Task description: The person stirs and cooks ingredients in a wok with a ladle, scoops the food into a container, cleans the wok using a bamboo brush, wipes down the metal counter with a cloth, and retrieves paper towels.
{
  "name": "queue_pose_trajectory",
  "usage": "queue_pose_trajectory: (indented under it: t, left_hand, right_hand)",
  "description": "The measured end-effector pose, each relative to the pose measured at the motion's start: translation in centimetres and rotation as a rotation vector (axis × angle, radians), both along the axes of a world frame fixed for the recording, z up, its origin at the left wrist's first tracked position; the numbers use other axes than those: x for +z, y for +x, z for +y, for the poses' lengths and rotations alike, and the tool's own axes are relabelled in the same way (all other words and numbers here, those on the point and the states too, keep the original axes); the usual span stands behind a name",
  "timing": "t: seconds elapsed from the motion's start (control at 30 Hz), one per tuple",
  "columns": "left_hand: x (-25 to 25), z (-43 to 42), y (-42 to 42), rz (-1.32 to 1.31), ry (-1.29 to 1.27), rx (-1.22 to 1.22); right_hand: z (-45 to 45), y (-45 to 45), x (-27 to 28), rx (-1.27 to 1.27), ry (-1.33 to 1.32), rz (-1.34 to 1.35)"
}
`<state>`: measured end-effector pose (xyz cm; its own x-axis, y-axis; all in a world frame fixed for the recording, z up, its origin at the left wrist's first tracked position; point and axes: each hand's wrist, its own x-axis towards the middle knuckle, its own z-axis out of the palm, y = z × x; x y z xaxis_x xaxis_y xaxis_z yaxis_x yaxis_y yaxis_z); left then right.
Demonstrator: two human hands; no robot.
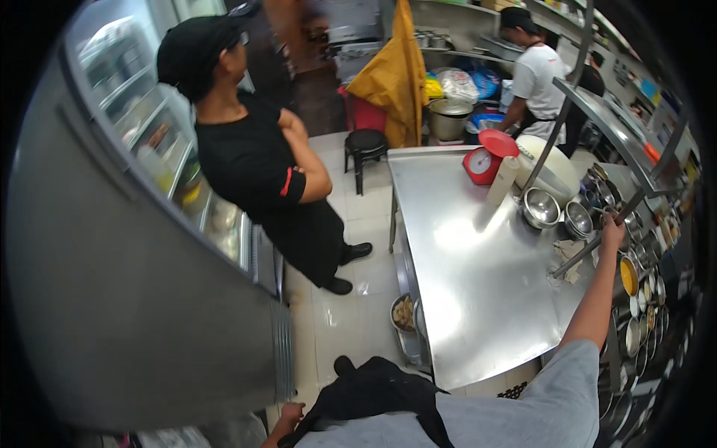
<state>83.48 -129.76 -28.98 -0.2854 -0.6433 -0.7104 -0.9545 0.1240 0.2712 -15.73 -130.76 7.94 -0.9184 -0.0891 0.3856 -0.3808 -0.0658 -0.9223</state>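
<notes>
My right arm stretches across the steel worktable. My right hand is closed around a slanted metal shelf post at the table's right side. Beside that hand stand stacked steel bowls, with another steel bowl a little to the left. A crumpled cloth lies near the foot of the post. My left hand hangs low at the bottom edge, its fingers curled in, and I see nothing in it. It is nearest to my black apron.
A person in black stands with folded arms before the open fridge. Another in a white shirt works at the back. A red scale, a squeeze bottle and a black stool are around the table.
</notes>
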Motion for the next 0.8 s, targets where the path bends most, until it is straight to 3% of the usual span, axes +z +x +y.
queue_pose_trajectory:
  t: [0.23,0.33,0.37,0.4,0.47,0.6,0.73,0.8]
  left_hand:
    - [-1.7,-15.6,3.2,0.049,0.095,0.132]
    - [-1.8,-22.8,4.8,0.059,0.109,0.107]
    - [-1.9,-25.1,5.1,0.064,0.113,0.085]
    - [-2.1,-27.7,5.3,0.064,0.114,0.056]
    - [-2.2,-33.0,4.6,0.076,0.114,-0.02]
    - [-2.7,-43.5,0.7,0.12,0.088,-0.203]
    - [-2.6,-52.7,-7.4,0.24,0.073,-0.341]
    - [-2.5,-56.3,-12.4,0.335,0.04,-0.52]
  right_hand:
    - [0.2,0.4,-0.8,-0.358,0.301,0.052]
    - [-1.0,3.2,-1.4,-0.458,0.084,-0.013]
    - [-0.6,4.4,-0.4,-0.367,0.187,-0.377]
    - [-1.5,5.6,-0.4,-0.391,0.18,-0.377]
    - [-2.9,8.0,-0.7,-0.362,-0.236,-0.554]
    - [-5.4,11.4,0.4,-0.193,-0.245,-0.563]
    - [-9.7,13.0,1.9,-0.2,-0.203,-0.52]
    - [-12.3,12.6,2.5,-0.219,-0.14,-0.513]
